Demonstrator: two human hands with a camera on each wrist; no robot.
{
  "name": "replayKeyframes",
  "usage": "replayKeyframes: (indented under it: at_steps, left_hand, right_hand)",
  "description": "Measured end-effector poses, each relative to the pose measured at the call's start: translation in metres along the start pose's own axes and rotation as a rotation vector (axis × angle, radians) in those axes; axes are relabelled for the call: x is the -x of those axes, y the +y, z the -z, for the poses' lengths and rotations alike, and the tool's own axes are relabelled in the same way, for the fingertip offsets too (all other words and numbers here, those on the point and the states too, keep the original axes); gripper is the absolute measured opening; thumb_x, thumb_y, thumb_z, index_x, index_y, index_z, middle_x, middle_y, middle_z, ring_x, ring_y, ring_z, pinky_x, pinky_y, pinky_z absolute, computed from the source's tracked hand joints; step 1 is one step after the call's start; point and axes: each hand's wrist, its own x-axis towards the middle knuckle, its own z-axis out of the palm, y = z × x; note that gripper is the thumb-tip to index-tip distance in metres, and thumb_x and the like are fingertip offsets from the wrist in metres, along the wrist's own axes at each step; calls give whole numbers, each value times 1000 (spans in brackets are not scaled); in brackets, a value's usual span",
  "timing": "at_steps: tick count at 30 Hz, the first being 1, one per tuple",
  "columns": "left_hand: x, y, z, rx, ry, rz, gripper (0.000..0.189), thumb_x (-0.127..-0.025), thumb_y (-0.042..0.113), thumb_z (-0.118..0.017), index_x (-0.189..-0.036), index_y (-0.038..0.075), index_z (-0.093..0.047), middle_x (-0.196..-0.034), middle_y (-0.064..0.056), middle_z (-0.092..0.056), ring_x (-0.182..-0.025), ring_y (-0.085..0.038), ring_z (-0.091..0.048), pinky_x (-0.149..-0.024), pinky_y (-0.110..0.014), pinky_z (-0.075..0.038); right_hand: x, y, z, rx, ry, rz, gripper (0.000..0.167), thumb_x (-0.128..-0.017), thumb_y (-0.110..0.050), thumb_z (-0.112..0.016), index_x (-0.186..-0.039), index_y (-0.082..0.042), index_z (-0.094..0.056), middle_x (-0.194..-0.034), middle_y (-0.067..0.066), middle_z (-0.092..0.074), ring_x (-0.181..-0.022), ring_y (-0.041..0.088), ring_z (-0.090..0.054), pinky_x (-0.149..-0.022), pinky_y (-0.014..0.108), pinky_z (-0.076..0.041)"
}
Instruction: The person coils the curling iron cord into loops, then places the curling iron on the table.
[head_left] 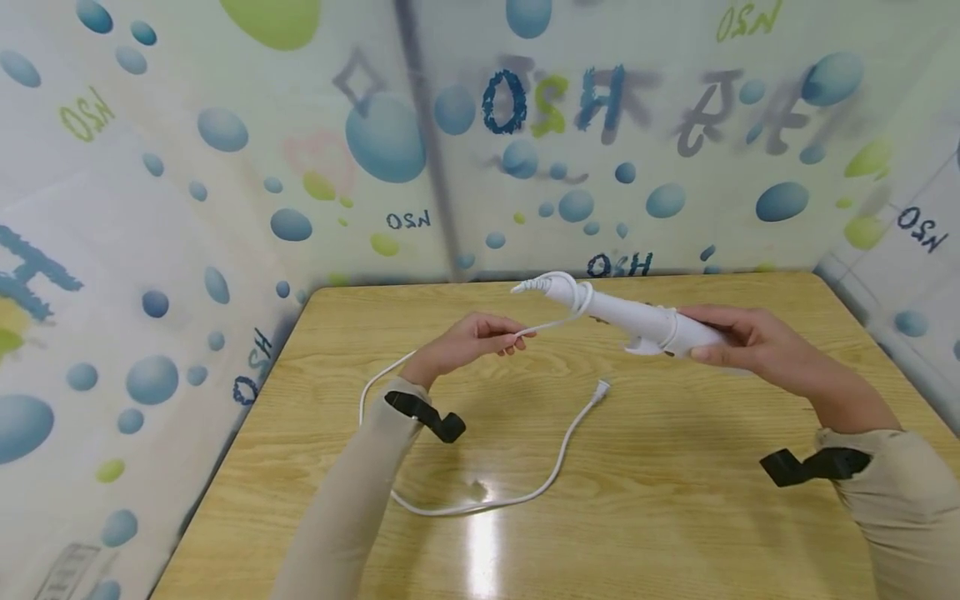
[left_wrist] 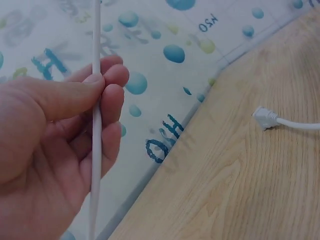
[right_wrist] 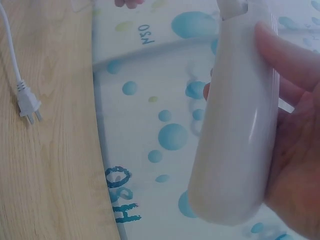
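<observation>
The left hand (head_left: 468,342) pinches the cord (left_wrist: 96,150) between thumb and forefinger, with no gap left at the tips; its other fingers curl loosely beside it. The right hand (head_left: 772,350) curls round the thick end of a white appliance (head_left: 633,318), thumb on the near side and fingertips reaching the far side, so this hold spreads only as wide as the body it grips. The appliance extends leftward from that hold, raised above the table (head_left: 675,517), its tapered end up and pointing past the left hand.

Near that tapered end the cord loops round the body, then runs down to the left pinch. Beyond the pinch it passes behind the left wrist and curves back on the table to the plug (head_left: 602,389), which lies below and between the two hands.

Whether the cord is being wound on or off cannot be told. Either way, the work likely calls for a steady right hand, light even tension from the left pinch, and each turn led squarely round the body. Pulling hard could kink the cord where it enters the appliance.
</observation>
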Motion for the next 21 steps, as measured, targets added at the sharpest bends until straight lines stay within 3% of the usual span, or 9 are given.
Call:
replayKeyframes:
  at_steps: [3, 7, 10, 15, 21]
  left_hand:
    - [-4, 0, 1, -45, 77, 29, 25, -93, 8, -54, -111, -7, -62, -87, -9, -66, -76, -17, -60, -74, -35, -50]
    - [-10, 0, 4, -103, 189, 45, 19, -90, 10, -60, -99, -6, -67, -78, -12, -65, -61, -15, -58, -61, -29, -49]
    - [-13, 2, 6, -154, 237, 48, 18, -89, 10, -62, -95, -5, -68, -76, -15, -63, -53, -16, -53, -52, -25, -45]
    - [-16, 5, 8, -287, 230, 61, 19, -87, 19, -64, -91, 1, -71, -72, -10, -62, -50, -17, -47, -47, -25, -41]
    - [-19, 11, 8, -423, 143, 39, 16, -89, 20, -62, -85, 7, -69, -67, -5, -61, -54, -17, -48, -50, -25, -37]
  right_hand:
    - [1, -1, 0, 7, -20, 9, 47, -90, 5, -52, -135, -7, -46, -119, -14, -49, -93, 7, -55, -69, 23, -49]
    - [3, -2, 1, -1, -62, 14, 47, -89, 5, -53, -134, -6, -47, -117, -10, -50, -91, 11, -55, -68, 25, -49]
    - [3, 0, 1, -5, -107, 21, 46, -89, 5, -54, -134, -5, -46, -117, -8, -51, -89, 13, -53, -67, 27, -49]
    - [1, 6, 1, 5, -183, 86, 48, -86, 8, -56, -133, -2, -47, -117, -4, -53, -85, 16, -46, -62, 29, -45]
    - [-2, 14, -1, 28, -292, 89, 48, -86, 2, -60, -132, -6, -50, -116, -3, -54, -85, 14, -49, -64, 29, -46]
